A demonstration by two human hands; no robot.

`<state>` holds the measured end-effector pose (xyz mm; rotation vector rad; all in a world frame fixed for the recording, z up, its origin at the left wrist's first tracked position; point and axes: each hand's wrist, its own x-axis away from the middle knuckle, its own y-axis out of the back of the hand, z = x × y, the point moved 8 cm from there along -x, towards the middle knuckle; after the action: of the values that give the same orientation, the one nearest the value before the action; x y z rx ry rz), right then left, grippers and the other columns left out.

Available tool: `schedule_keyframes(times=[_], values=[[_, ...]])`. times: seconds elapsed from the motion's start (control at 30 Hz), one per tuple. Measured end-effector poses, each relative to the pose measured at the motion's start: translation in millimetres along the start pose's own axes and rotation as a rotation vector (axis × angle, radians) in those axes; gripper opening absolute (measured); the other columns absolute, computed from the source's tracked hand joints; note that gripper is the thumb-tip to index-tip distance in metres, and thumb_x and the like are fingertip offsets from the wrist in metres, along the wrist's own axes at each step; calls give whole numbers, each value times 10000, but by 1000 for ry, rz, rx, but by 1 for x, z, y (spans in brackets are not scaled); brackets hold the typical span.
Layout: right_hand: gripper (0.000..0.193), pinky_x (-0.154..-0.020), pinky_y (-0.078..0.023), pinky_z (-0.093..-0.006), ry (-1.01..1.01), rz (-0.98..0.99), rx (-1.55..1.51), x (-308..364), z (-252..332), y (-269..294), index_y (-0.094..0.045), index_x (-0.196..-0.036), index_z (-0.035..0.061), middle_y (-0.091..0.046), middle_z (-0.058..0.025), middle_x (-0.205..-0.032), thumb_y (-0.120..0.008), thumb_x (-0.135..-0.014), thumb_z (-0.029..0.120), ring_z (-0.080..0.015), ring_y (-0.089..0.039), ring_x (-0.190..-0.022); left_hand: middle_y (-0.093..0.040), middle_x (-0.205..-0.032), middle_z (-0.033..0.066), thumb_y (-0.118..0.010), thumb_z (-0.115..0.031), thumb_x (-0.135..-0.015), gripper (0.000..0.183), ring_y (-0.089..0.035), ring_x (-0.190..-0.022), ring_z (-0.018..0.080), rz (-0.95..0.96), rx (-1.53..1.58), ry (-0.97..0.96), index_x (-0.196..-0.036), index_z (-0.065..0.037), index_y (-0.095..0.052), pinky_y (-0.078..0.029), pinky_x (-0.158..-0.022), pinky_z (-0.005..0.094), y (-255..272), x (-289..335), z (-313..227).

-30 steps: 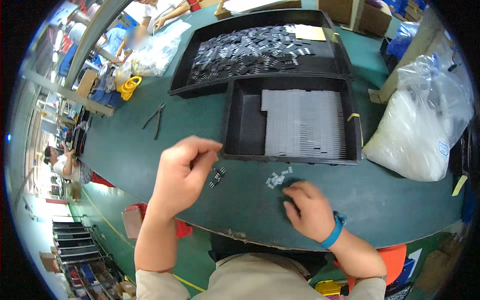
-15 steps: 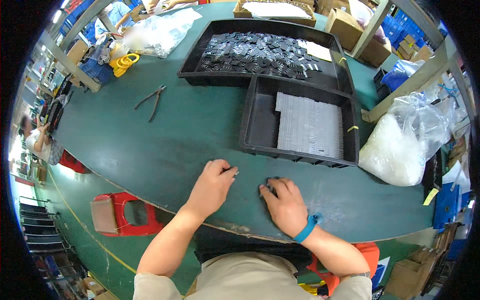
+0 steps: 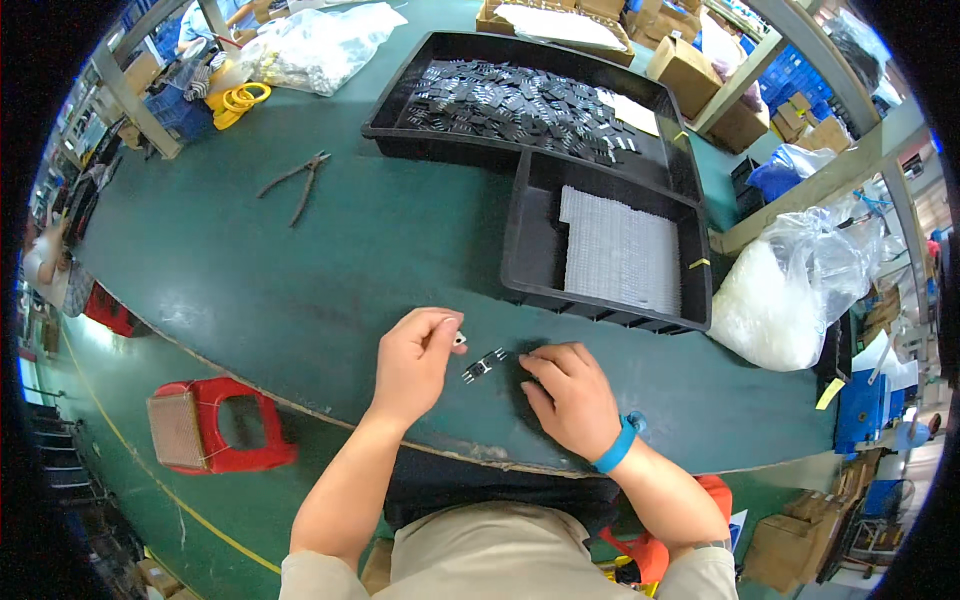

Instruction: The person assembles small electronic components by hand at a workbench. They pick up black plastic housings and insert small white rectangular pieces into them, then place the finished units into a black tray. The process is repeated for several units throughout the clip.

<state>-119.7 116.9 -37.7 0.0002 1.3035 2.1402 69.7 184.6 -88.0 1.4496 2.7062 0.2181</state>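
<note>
A small black part with silvery metal prongs [image 3: 484, 366] lies on the green worktable [image 3: 330, 270], between my two hands. My left hand [image 3: 415, 358] is closed in a pinch on a small whitish piece [image 3: 460, 340], of which only a bit shows past the thumb. Just right of the black part, my right hand [image 3: 575, 395] rests palm down, thumb and fingers apart, with nothing visible in it; a blue band circles its wrist. Beyond the hands, a black tray [image 3: 512, 235] contains rows of translucent white strips [image 3: 622, 252].
Behind it, a larger black tray [image 3: 375, 128] holds many loose black pronged parts [image 3: 510, 105]. Pliers [image 3: 300, 185] lie open at left. A clear bag of white material [image 3: 785, 295] stands at right. A red stool [image 3: 220, 425] is beside the table's near left edge.
The black pronged part now shows uncovered between my hands. My right fingers have spread, and my left hand has moved slightly left. The whole view has shifted a little.
</note>
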Motion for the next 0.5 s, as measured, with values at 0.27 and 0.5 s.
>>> schedule_keyframes(times=[0.27,0.5], values=[[260,-751,-549,-430,-3,109,-113,-22,26,4,-676,-1095,30,-668,-148,-997,-725,-842,63,-354,-650,-857,-685,-916,33,-600,-118,-1010,182,-600,-730,77,72,216,192,-1102,-8,-713,-470,-644,224,9,19,13],[232,-682,-543,-367,-249,126,-471,-21,38,-12,-669,-1094,18,-661,-139,-972,-700,-864,7,-279,-662,-771,-610,-1081,35,-659,25,-927,309,-597,-818,87,191,375,94,-1231,-13,-694,-488,-703,233,-3,38,7]])
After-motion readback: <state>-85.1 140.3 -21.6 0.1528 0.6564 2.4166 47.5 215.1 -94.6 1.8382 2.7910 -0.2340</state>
